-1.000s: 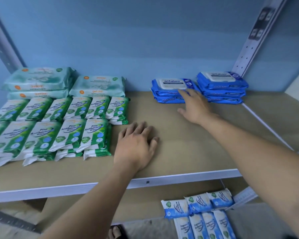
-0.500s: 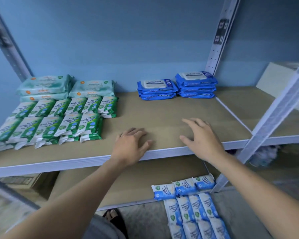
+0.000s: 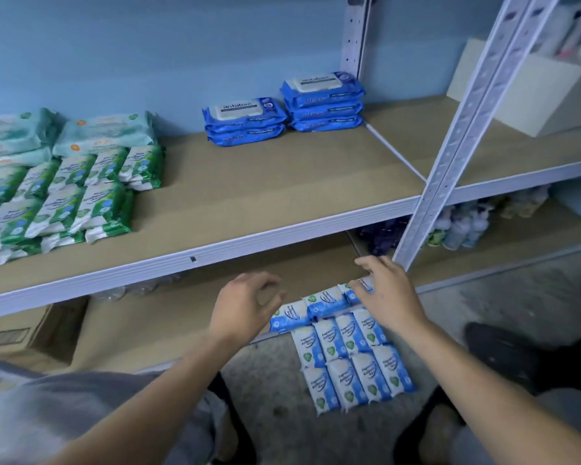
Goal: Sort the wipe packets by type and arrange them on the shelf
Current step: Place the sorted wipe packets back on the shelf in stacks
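Wipe packets [image 3: 349, 360], blue and white, lie on the floor [image 3: 275, 391] at lower centre. Right hand [image 3: 388, 293] touches their top row, fingers spread; left hand [image 3: 245, 307] beside it, fingers loosely curled, empty.

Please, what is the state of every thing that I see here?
Pale packets: flat in rows, below the shelf.
Right hand: fingers spread, at their top row.
Left hand: loosely curled, empty.
Blue packs: two stacks on shelf.
Green packets: overlapping rows on shelf.
Teal packs: stacked behind them.
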Demonstrator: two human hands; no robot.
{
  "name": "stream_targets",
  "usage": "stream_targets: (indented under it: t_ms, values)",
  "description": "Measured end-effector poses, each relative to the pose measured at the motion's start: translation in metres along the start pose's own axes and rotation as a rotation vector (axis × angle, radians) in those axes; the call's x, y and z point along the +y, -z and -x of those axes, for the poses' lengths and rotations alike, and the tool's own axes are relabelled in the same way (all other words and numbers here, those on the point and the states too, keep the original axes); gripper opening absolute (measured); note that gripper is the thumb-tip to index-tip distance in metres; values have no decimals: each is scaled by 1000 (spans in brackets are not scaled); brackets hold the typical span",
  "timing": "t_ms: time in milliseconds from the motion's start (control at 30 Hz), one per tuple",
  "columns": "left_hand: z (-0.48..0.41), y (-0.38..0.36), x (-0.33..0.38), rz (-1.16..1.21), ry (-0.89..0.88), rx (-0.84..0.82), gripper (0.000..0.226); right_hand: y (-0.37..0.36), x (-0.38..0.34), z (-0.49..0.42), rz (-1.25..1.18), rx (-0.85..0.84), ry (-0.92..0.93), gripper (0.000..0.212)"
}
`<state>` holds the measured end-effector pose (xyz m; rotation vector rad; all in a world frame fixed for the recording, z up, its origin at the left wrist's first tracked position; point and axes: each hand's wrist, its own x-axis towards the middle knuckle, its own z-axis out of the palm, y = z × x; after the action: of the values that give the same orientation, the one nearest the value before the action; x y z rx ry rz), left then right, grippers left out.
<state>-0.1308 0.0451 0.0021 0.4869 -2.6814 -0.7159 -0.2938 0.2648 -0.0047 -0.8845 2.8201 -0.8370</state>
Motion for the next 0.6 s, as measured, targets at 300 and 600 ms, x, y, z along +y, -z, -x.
stream_targets:
  t_ms: [300, 600]
  values:
    - [-18, -89, -63, -8, 317, -345, 31, -75, 123, 27, 19, -269, -349, 41]
    - [-57, -167, -111, -205, 367, -514, 42, -132, 211, 54, 60, -537, -648, 48]
